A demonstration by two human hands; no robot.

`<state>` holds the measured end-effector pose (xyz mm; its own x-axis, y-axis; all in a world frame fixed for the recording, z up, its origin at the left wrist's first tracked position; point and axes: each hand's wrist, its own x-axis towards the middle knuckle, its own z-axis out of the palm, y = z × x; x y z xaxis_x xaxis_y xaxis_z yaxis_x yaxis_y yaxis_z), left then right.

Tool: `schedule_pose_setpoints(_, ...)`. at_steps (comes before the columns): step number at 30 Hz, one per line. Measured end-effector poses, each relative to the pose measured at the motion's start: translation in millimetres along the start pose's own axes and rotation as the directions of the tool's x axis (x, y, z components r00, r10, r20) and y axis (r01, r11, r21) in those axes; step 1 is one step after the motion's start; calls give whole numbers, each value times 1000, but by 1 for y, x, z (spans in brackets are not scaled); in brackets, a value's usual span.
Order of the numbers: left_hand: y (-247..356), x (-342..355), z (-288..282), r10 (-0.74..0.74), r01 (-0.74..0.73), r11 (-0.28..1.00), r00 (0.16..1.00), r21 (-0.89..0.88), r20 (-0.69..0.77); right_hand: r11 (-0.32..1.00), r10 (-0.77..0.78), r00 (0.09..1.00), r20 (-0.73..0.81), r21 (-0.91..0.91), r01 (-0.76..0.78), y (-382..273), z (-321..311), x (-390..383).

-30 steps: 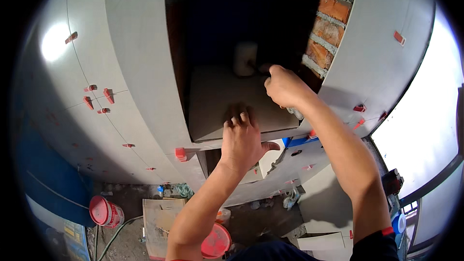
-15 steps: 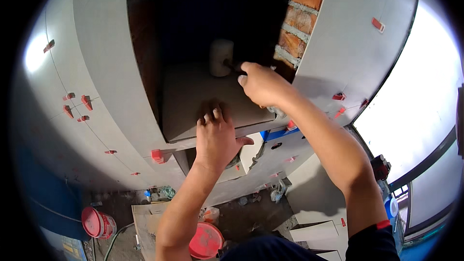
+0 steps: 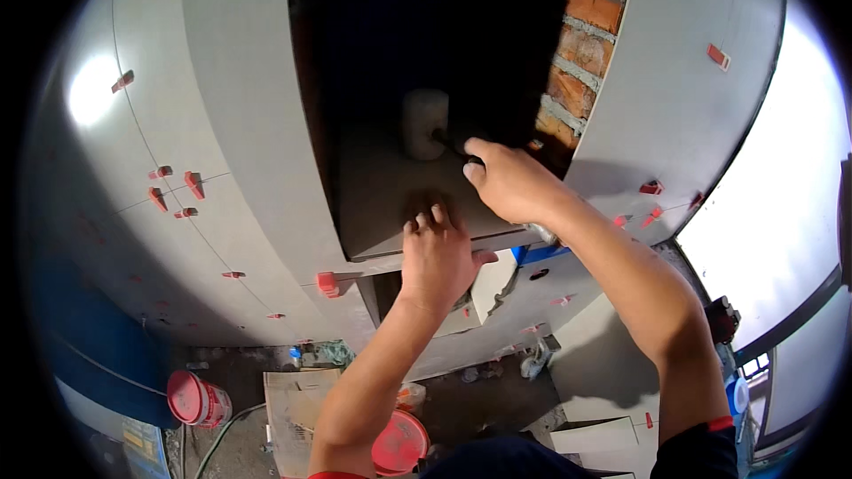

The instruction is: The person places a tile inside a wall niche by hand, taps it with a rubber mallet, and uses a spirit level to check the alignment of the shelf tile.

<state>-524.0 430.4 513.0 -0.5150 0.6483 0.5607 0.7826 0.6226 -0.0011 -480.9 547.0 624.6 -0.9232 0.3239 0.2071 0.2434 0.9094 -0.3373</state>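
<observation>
Spread left hand [image 3: 435, 259] spans edge of slab [image 3: 377, 217]; right hand [image 3: 515, 182] grips mallet [image 3: 426, 122] in seemingly roomy recess [image 3: 426, 27].

The left hand [image 3: 435, 259] and right hand [image 3: 513, 183] are bare, the dark short right sleeve [image 3: 697, 456] edged with red trim [image 3: 721, 424].

Grey slab [image 3: 374, 213] under the left hand [image 3: 436, 261]
</observation>
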Motion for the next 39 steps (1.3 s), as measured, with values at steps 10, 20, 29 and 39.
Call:
schedule_pose_setpoints(10, 0, -2, -3, -33, 33, 999, 999, -38, -10, 995, 40, 999, 6, 94, -40, -6, -12, -8)
schedule_pose_setpoints(20, 0, -2, -4, -28, 29, 999, 998, 22, -61, 994, 31, 994, 105, 101, -42, 2, -7, -11)
schedule_pose_setpoints(29, -11, -29, -15, 28, -19, 998, 990, 65, -139, 964, 95, 978, 188, 227, -137, 6, -15, -12)
schedule_pose_setpoints(39, -10, -30, -6, -2, 21, 993, 986, 114, -168, 990, -18, 999, 45, 137, 12, 17, -16, -33)
